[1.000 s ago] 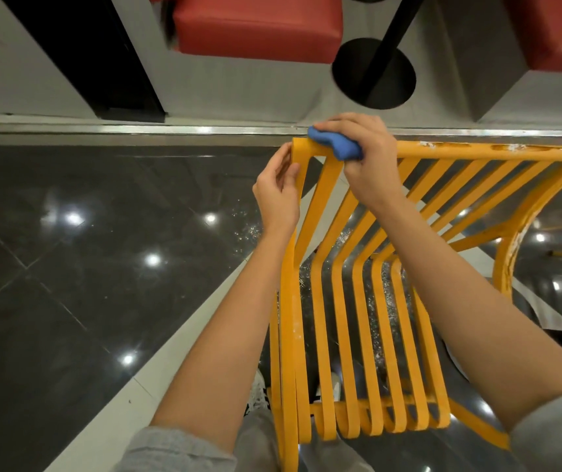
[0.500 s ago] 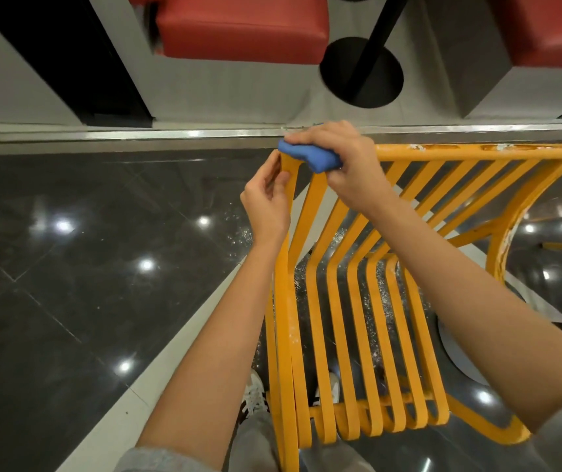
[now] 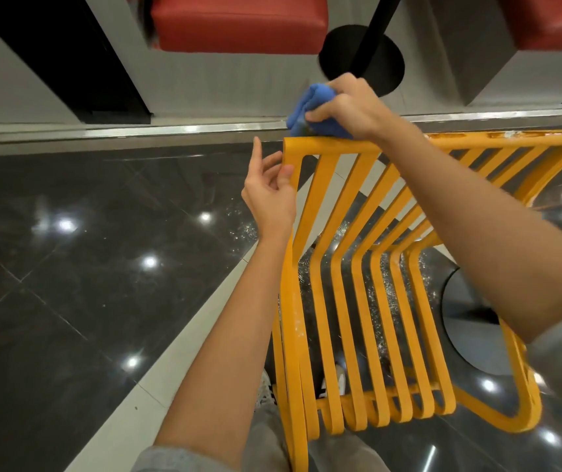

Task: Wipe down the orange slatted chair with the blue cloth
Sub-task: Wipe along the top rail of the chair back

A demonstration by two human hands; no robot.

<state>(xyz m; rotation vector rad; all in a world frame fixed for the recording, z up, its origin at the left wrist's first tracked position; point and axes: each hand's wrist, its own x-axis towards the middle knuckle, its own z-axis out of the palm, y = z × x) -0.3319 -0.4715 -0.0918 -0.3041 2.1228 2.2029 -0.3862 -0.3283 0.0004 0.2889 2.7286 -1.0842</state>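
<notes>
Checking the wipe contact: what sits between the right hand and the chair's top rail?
In the head view, the bunched blue cloth lies between the right hand and the orange slatted chair top rail, near its left corner.

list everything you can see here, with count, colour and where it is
chair: 1, orange, slatted, centre to right, tipped toward the camera
cloth: 1, blue, bunched on the chair's top rail
seat cushions: 2, red, top edge
round base with pole: 1, black, top centre
floor tiles: dark, glossy, left and lower area
shoes: white, below the slats
left hand: touches the chair's left edge
right hand: grips the cloth
</notes>
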